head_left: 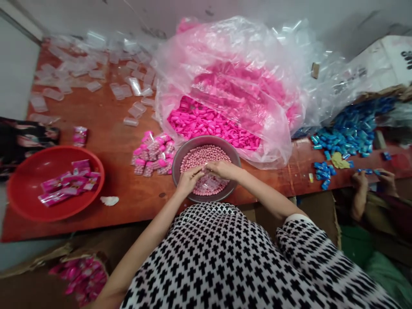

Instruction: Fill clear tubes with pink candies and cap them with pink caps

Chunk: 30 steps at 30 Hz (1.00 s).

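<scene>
A grey bowl [180,159] full of small pink beads [200,155] stands at the table's near edge. Both my hands are over it. My left hand [189,179] and my right hand [222,169] pinch a small clear plastic pouch [209,183] between them, just above the beads. The pouch holds some pink beads. A heap of filled pouches with pink caps [153,159] lies just left of the bowl.
A big clear bag of pink plastic pieces [225,98] lies behind the bowl. A red basin [28,171] with pink packets sits at the left. Empty clear pouches [96,77] scatter the far table. Another person's hands [373,180] handle blue pieces [347,137] at the right.
</scene>
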Available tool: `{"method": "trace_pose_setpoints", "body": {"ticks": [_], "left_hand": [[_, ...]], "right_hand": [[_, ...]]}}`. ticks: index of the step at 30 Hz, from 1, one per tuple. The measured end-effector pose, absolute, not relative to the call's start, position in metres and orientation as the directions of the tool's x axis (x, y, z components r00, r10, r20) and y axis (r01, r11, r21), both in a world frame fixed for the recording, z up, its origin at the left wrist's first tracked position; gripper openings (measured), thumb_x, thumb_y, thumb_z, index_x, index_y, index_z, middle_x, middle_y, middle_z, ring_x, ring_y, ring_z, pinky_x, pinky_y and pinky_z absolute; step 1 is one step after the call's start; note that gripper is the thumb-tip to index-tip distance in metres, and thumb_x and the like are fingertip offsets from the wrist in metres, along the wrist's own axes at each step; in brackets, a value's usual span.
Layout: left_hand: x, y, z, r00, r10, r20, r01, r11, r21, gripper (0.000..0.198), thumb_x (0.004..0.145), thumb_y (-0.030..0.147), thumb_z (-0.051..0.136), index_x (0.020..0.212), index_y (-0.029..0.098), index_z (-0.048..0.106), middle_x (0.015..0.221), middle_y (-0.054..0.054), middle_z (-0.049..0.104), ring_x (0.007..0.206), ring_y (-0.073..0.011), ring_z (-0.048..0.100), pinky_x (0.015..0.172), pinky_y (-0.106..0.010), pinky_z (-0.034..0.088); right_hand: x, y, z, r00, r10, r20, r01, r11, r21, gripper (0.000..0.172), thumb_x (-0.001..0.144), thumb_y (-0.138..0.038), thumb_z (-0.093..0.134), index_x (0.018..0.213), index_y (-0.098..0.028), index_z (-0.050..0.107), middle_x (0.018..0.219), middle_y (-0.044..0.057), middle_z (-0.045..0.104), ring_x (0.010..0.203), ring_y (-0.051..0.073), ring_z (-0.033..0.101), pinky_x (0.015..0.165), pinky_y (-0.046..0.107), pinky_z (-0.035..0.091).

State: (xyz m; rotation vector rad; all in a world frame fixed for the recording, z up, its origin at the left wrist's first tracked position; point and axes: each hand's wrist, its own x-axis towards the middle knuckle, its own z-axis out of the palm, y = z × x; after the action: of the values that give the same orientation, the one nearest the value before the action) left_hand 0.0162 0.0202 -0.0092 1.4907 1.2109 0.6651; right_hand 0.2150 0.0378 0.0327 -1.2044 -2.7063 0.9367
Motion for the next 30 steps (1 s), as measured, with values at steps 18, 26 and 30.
{"method": "trace_pose_setpoints", "body": {"ticks": [18, 26, 30], "left_hand": [[0.019, 0.034, -0.024, 0.286, 0.902, -0.324, 0.342, 0.220, 0.914, 0.038, 0.079, 0.041, 0.055, 0.107, 0.017, 0.066, 0.108, -0.008, 0.070, 0.098, -0.0223, 0.064, 0.090, -0.037, 0.050], [0.024, 0.035, -0.017, 0.290, 0.881, -0.373, 0.079, 0.366, 0.927, 0.044, 0.077, 0.047, 0.060, 0.107, 0.016, 0.065, 0.107, -0.008, 0.068, 0.092, -0.0201, 0.064, 0.080, -0.032, 0.052], [0.025, 0.036, -0.013, 0.248, 0.870, -0.426, 0.018, 0.435, 0.900, 0.043, 0.071, 0.046, 0.066, 0.102, 0.016, 0.064, 0.092, -0.005, 0.069, 0.080, -0.0171, 0.064, 0.074, -0.030, 0.052]], "right_hand": [[0.277, 0.086, 0.026, -0.300, 0.926, -0.229, 0.750, 0.081, -0.656, 0.019, 0.088, -0.030, 0.054, 0.092, -0.018, 0.068, 0.089, 0.004, 0.070, 0.080, 0.015, 0.062, 0.073, 0.023, 0.041], [0.315, 0.155, 0.005, 0.049, 0.987, -0.151, 0.941, -0.096, -0.324, 0.028, 0.087, -0.020, 0.047, 0.104, -0.016, 0.069, 0.103, 0.010, 0.070, 0.092, 0.023, 0.063, 0.084, 0.033, 0.044], [0.293, 0.171, 0.006, -0.028, 0.994, -0.103, 0.947, -0.006, -0.321, 0.029, 0.089, -0.025, 0.047, 0.106, -0.017, 0.068, 0.105, 0.010, 0.070, 0.094, 0.023, 0.062, 0.083, 0.034, 0.045]]}}
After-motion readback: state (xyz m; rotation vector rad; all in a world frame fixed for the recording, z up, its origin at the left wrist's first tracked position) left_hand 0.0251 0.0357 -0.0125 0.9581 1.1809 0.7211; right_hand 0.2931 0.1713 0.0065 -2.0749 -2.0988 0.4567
